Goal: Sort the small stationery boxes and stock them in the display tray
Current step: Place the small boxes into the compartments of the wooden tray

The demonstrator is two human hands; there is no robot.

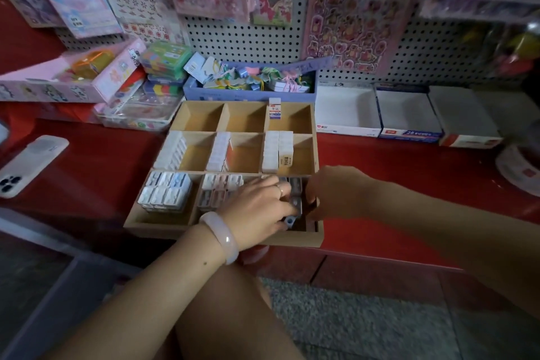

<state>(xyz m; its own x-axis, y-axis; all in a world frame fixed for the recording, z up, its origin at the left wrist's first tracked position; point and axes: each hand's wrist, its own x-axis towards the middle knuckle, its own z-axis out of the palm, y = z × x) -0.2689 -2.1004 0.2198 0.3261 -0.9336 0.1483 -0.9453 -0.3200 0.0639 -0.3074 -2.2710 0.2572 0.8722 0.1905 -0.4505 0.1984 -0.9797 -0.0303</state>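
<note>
With both hands crowded in the tray's [292, 238] near right cell, your left hand [257, 207] pinching a box [290, 221] and right hand's [330, 193] grip hidden, you risk toppling neighbouring rows.

Both hands, left hand [257, 207] and right hand [336, 193], in the display tray [318, 155] near-right compartment, small boxes [165, 191] left of them, phone [29, 164] farther left, open cartons [406, 114] behind right.

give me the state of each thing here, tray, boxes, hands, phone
display tray: on the red counter, back row nearly empty
small boxes: stacked in the front left section
single box: upright in the back right section
left hand: gripping small items in the front right section
right hand: fingers in the same section
phone: face down
</note>
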